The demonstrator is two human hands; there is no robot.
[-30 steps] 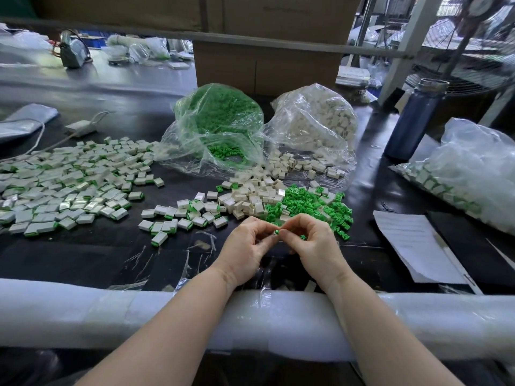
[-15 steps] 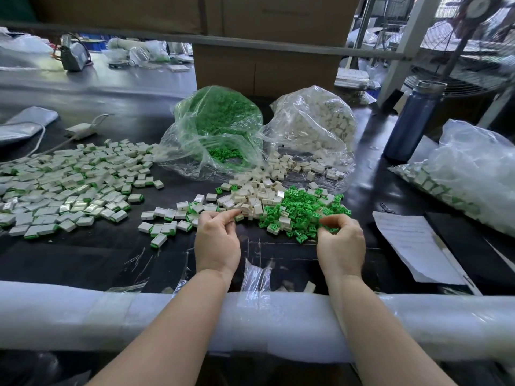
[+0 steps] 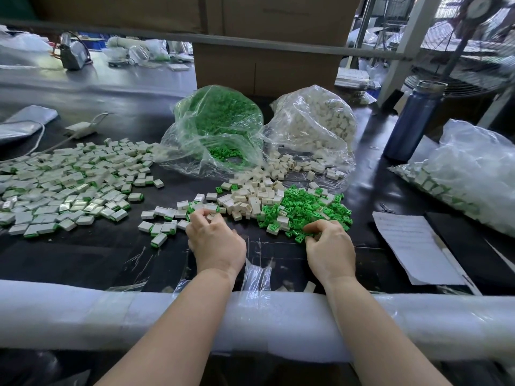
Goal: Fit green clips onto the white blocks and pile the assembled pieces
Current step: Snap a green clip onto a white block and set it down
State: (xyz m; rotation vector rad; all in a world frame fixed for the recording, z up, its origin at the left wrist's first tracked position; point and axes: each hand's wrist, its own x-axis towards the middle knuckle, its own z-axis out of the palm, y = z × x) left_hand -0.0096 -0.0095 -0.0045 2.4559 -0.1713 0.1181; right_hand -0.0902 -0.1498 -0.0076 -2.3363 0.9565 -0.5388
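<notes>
Where the black table (image 3: 83, 254) runs back toward a cardboard box (image 3: 264, 68), two clear plastic bags lie side by side with their mouths toward the person: the left bag (image 3: 214, 129) is full of green clips, and the right bag (image 3: 315, 121) is full of white blocks, some of which have spilled out of its mouth. In front of the bags lies a loose heap of white blocks (image 3: 250, 199), and touching it on the right is a loose heap of green clips (image 3: 309, 210) with a few white blocks mixed in. A third clear bag (image 3: 471, 174) at the right edge holds pieces that show white and green. The assembled pieces (image 3: 64, 185) are spread in a wide pile on the left of the table, with a smaller scatter (image 3: 164, 221) nearer the middle. The left hand (image 3: 216, 240) is palm down with its fingers curled at the near edge of the white blocks, the fingertips among them; whether it pinches one I cannot tell. The right hand (image 3: 330, 249) is also palm down, fingers bent and drawn together, the tips digging into the near edge of the green clips; a firm hold on any one clip cannot be made out. Both forearms cross a padded white rail (image 3: 69, 316). A blue bottle (image 3: 412, 121) stands behind the right bag, and a sheet of paper (image 3: 412, 246) lies right of the clips.
</notes>
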